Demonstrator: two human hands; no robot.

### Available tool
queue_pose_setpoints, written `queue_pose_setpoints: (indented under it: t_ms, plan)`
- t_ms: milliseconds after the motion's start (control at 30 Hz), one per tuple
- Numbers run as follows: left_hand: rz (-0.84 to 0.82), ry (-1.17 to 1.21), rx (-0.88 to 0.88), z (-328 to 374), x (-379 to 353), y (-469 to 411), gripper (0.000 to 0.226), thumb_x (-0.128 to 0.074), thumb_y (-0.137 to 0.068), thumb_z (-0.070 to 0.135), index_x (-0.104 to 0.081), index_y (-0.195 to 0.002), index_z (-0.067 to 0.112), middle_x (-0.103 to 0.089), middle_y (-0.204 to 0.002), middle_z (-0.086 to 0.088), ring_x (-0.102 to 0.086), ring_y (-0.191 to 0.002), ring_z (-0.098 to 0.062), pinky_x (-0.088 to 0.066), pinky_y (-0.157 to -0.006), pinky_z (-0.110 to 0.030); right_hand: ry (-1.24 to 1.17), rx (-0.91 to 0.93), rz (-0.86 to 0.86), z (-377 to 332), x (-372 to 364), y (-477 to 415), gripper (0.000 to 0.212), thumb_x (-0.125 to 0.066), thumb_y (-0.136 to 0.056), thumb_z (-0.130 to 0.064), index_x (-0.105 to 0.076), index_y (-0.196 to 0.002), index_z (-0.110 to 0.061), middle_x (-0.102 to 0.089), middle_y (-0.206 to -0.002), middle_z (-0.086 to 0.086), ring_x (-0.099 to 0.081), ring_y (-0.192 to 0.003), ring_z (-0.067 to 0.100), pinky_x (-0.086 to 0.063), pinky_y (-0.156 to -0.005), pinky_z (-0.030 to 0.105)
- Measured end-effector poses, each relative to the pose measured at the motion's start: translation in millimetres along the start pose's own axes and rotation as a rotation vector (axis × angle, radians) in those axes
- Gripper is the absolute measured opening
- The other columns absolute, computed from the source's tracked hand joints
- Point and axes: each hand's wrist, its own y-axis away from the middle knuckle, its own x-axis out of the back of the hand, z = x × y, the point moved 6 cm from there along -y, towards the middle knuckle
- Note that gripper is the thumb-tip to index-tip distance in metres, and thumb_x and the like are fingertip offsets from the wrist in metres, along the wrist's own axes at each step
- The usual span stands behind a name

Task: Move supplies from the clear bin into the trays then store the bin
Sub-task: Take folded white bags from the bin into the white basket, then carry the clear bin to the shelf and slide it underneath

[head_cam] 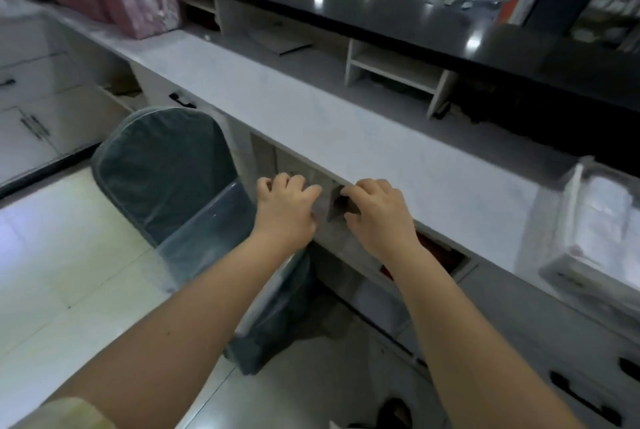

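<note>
Under the table (363, 138) front edge, both hands sit side by side on the clear bin (332, 207). Left hand (285, 209) curled over its near rim; right hand (379, 215) likewise clenched on the rim, fingers bent. Bin is see-through and blurred, exact outline hard to tell; it seems to point into the cubby (284, 165) straight ahead of both hands. Neither hand clearly nearer. Likely step: push bin forward into storage. Filled tray (568, 269) rests on the table, well apart to the right. Chair (162, 169) just left.
</note>
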Motion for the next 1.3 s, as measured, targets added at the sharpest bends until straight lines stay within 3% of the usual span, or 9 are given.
queue_pose_setpoints:
  t_ms: [300,467,667,900,1167,1300]
  plan:
    - [-0.105,0.068,0.079,-155,-35,105,0.044,-0.054,-0.079,0.036,-0.057,-0.122,0.028,-0.058,-0.116,-0.001,-0.047,-0.109,-0.027,-0.030,-0.092,-0.044,-0.078,0.010,-0.140,-167,-96,5,0.041,-0.074,-0.071,-0.013,-0.064,-0.111,-0.016,-0.062,-0.105,0.007,-0.055,-0.096,0.031,-0.046,-0.074,0.041]
    - [-0.188,0.097,0.087,-202,-78,113,0.043,-0.056,-0.079,0.032,-0.057,-0.122,0.023,-0.059,-0.115,-0.003,-0.048,-0.108,-0.027,-0.032,-0.092,-0.044,-0.118,0.013,-0.257,-196,-144,-4,0.044,-0.075,-0.074,-0.013,-0.063,-0.116,-0.016,-0.062,-0.116,0.005,-0.053,-0.107,0.029,-0.045,-0.086,0.041]
    - [-0.331,0.079,0.057,-236,-140,93,0.043,-0.054,-0.081,0.030,-0.056,-0.123,0.022,-0.057,-0.118,-0.004,-0.047,-0.111,-0.027,-0.032,-0.095,-0.043,-0.159,-0.060,-0.360,-187,-211,-19,0.043,-0.072,-0.076,-0.014,-0.063,-0.118,-0.016,-0.061,-0.117,0.006,-0.052,-0.106,0.030,-0.044,-0.087,0.042]
    - [-0.465,0.180,0.090,-276,-193,73,0.049,-0.054,-0.083,0.031,-0.052,-0.132,0.024,-0.056,-0.128,-0.005,-0.046,-0.118,-0.028,-0.032,-0.099,-0.043,-0.251,-0.244,-0.482,-172,-286,-32,0.045,-0.067,-0.081,-0.017,-0.057,-0.126,-0.019,-0.054,-0.131,0.002,-0.045,-0.117,0.026,-0.036,-0.097,0.038]
    - [-0.641,0.231,-0.032,-335,-251,40,0.055,-0.059,-0.082,0.032,-0.046,-0.136,0.028,-0.049,-0.137,-0.004,-0.041,-0.125,-0.027,-0.032,-0.100,-0.043,-0.173,-0.557,-0.611,-180,-339,-23,0.049,-0.065,-0.082,-0.024,-0.050,-0.129,-0.022,-0.049,-0.128,0.004,-0.040,-0.120,0.025,-0.036,-0.096,0.039]
    - [-0.714,0.380,-0.123,-365,-274,21,0.057,-0.066,-0.080,0.025,-0.049,-0.134,0.027,-0.047,-0.138,-0.009,-0.040,-0.124,-0.031,-0.038,-0.099,-0.044,-0.219,-0.826,-0.533,-205,-354,-4,0.057,-0.069,-0.078,-0.020,-0.048,-0.131,-0.020,-0.048,-0.130,0.008,-0.039,-0.119,0.029,-0.035,-0.096,0.039]
